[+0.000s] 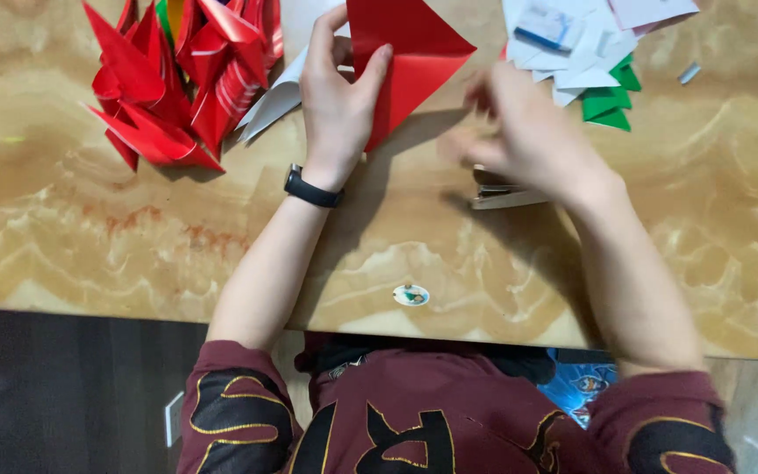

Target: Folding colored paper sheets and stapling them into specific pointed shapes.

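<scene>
My left hand (337, 92) grips a folded red paper sheet (414, 53), thumb on its front, lifting it at the top centre of the marbled table (133, 246). A black wristband (313, 188) circles that wrist. My right hand (528, 132) is blurred in motion just right of the sheet, above a silver stapler (502, 195) lying on the table. Whether the right hand holds anything is unclear.
A pile of folded red paper pieces (168, 79) lies at the top left, with white paper (274, 101) beside it. White sheets (572, 44) and green folded pieces (611, 96) sit at the top right. A small round sticker (411, 295) is near the table's front edge.
</scene>
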